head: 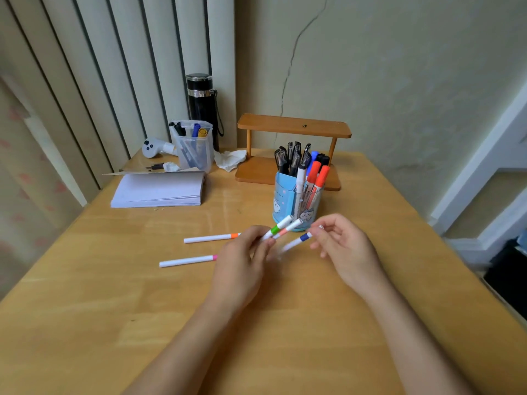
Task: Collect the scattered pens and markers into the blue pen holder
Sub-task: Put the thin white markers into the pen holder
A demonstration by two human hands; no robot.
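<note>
Markers bunched in left hand, right hand pinching another; holder drop next, two left on table.

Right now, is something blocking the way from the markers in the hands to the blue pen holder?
Nothing visible does. The left hand and right hand hold the markers just before the blue pen holder, whose top is crowded with pens.

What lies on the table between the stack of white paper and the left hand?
In the head view, two white markers lie there on the wooden table: one orange-banded, one pink-banded, between the white paper stack and the left hand.
</note>
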